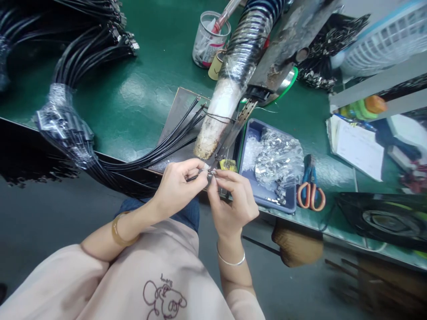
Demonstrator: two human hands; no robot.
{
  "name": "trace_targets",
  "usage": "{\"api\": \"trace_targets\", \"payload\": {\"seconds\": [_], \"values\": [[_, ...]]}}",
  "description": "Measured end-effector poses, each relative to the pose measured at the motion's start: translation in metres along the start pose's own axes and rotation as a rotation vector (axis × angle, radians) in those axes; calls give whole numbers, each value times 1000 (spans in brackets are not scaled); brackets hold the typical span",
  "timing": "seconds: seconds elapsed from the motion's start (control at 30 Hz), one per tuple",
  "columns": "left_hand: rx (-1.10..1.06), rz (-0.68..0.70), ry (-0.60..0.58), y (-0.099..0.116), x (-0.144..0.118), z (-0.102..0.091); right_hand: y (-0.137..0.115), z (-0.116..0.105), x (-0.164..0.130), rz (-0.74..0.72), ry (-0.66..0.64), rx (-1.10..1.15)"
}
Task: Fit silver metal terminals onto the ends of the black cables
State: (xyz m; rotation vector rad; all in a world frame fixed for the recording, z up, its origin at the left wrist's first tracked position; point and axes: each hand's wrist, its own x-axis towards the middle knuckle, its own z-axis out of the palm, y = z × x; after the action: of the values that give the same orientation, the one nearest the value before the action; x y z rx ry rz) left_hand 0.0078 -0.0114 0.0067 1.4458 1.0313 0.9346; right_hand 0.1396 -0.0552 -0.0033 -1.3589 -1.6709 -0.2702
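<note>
My left hand [176,186] pinches the end of a thin black cable [167,149] at the table's front edge. My right hand [230,200] meets it fingertip to fingertip and pinches a small metal connector shell [212,174] at that cable end. Both hands sit just below the tip of a wrapped, stained tube [222,113] and the metal arm of a bench machine [287,40]. Several black cables fan out leftward from a dark plate [182,109] into a plastic-wrapped bundle [65,124].
A blue tray [250,133] with a bag of small metal parts [278,158] stands right of my hands. Orange-handled pliers [310,186] lie beyond it. A clear cup [210,38], more cable bundles [90,49], papers [358,144] and a black fan [387,220] ring the green table [140,89].
</note>
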Motion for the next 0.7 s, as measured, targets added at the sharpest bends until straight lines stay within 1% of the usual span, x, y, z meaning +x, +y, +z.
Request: {"api": "trace_targets", "payload": {"seconds": [0.27,0.37,0.5,0.6,0.67,0.7], "values": [[36,52,4,5,0,-3,-5,-4,2,21,-17,-2],[9,14,-12,4,0,-4,-5,-5,-1,15,-29,23],[-37,-61,-62,1,0,-5,-3,-5,-4,-11,-75,24],[-69,-77,-73,2,0,-5,-2,-6,-4,-16,-68,30],[-104,-100,-90,3,0,-6,-1,-9,-6,24,-61,71],[-122,-117,-112,4,0,-6,-1,-11,-7,70,-50,118]]}}
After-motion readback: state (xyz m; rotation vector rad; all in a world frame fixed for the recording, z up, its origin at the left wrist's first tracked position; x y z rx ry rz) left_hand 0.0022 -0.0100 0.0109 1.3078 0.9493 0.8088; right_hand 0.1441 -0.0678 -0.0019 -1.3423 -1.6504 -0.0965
